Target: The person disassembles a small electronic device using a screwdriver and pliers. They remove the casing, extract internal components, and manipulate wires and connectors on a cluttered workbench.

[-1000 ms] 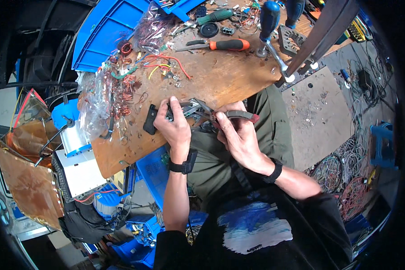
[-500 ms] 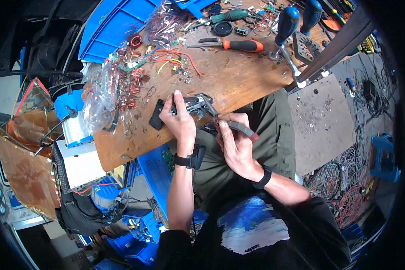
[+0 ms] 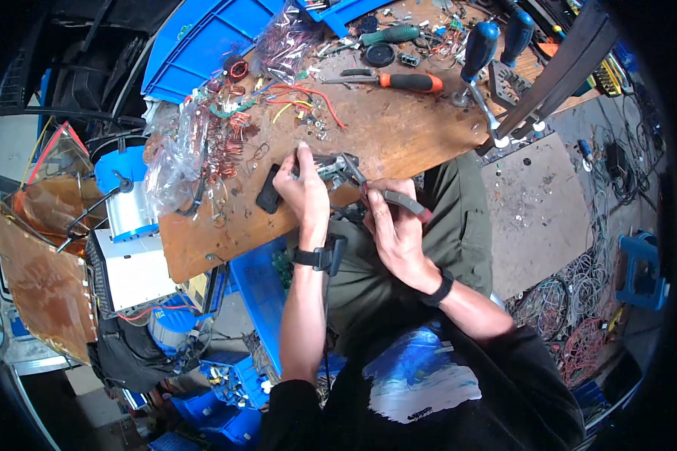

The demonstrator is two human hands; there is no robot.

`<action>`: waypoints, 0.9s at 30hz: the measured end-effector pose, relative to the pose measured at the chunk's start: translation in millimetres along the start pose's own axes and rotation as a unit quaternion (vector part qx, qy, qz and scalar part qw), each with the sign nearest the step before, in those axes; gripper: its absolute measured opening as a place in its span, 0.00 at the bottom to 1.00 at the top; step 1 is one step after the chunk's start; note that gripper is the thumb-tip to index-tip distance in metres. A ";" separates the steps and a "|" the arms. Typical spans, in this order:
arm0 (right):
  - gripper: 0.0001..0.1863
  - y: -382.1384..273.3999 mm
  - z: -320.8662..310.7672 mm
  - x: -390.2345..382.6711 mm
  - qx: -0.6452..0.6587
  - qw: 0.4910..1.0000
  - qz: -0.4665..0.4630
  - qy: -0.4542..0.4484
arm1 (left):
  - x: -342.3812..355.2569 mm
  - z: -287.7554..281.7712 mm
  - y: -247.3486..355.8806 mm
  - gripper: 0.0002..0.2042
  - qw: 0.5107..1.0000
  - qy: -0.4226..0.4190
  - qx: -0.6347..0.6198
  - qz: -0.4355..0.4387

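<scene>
My left hand (image 3: 306,194) is closed around a small dark device with bits of circuit board (image 3: 328,173) showing, held just over the bench's near edge. My right hand (image 3: 396,233) grips a pair of pliers with grey and red handles (image 3: 403,201). The pliers' jaws reach the right end of the device; exactly what they bite on is too small to make out. Beside my left hand, a flat black rectangular piece (image 3: 268,189) lies on the wooden bench (image 3: 387,124).
Copper coils (image 3: 229,143), wires and clear plastic bags (image 3: 179,169) crowd the bench's left side. An orange-and-black screwdriver (image 3: 410,81) and a green-handled one (image 3: 391,34) lie farther back. Blue-handled clamps (image 3: 480,51) stand at right. A blue bin (image 3: 203,49) sits at far left.
The whole view has shifted slightly. Both hands keep their holds, and the pliers stay at the device's right end with a slight change of angle.
</scene>
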State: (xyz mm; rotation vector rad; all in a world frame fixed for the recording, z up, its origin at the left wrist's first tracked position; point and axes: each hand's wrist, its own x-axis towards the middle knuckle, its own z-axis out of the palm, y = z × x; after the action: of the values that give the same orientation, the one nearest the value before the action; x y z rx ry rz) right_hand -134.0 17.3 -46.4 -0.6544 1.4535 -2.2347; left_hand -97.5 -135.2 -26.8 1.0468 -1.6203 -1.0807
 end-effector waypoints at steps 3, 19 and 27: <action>0.10 -36.4 -17.7 27.8 0.014 0.990 0.141 -0.030 | -4.4 -4.5 2.0 0.19 0.999 -0.024 0.037 0.028; 0.11 -37.5 -9.2 62.9 -0.158 0.978 0.006 -0.137 | -9.4 7.5 12.2 0.19 0.998 0.043 0.027 0.025; 0.08 -1.6 -17.6 43.2 -0.110 0.991 0.005 -0.081 | -6.1 5.3 -4.8 0.14 0.999 0.043 -0.011 0.019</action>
State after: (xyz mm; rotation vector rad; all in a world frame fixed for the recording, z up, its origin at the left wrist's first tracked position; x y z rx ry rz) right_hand -179.4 6.8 -43.9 -0.8730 1.6294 -1.9776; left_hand -100.4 -129.6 -33.9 1.0300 -1.5506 -1.0122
